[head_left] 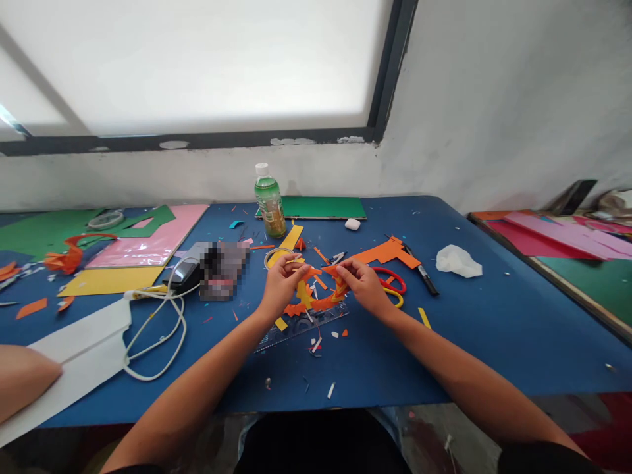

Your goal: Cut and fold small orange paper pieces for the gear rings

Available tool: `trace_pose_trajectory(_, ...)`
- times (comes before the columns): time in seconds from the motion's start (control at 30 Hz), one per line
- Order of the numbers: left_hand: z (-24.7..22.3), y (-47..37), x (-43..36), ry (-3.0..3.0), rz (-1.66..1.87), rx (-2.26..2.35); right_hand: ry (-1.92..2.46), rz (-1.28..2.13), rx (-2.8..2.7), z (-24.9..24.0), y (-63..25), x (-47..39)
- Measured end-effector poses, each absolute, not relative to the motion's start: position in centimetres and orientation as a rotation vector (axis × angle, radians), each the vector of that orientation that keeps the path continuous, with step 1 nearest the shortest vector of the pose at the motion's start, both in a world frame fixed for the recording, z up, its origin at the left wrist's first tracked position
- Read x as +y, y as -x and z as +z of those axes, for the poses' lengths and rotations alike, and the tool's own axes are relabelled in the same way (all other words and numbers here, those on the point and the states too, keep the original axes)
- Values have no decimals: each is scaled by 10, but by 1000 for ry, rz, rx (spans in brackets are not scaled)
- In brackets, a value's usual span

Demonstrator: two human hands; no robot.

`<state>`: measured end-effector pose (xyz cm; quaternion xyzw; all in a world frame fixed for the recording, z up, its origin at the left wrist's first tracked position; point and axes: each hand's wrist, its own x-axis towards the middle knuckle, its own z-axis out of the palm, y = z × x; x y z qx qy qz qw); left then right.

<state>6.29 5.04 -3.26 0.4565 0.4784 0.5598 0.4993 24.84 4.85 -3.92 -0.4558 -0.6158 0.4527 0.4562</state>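
Observation:
My left hand point(284, 284) is closed, pinching the pointed end of a folded orange paper strip. Opposite it, my right hand point(364, 284) pinches another orange paper end, and the two tips nearly meet. Below the fingers hangs a zigzag-folded orange and yellow paper strip point(323, 303), curving between both hands; whether it is one piece I cannot tell. Behind my left hand are a yellow paper strip point(291, 240) and a roll of tape point(270, 258). Scissors with red and yellow handles point(401, 282) lie beside my right hand, partly hidden by it. Under the folded paper rests a clear ruler point(276, 337).
A green-labelled bottle point(270, 205) stands at the back near a green board point(323, 207). Right of my hands lie cut orange paper point(382, 252), a black marker point(428, 282) and a crumpled tissue point(458, 261). A white cable point(182, 329) loops at left, near another person's arm point(24, 382).

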Motion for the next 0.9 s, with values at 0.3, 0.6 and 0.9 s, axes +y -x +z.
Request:
trace_pose_trajectory(0.3,-42,-60,57,-1320,1202,1240,1099,1160,-1597,-42,-247,48)
trace_pose_trajectory(0.6,-33,-26,62,-1892,785,1410,1201,1111,-1613,-41,-264,68)
trace_pose_trajectory(0.9,-31,-21,59,-2183,518,1519,1313,1043,-1795,-44,-278,80)
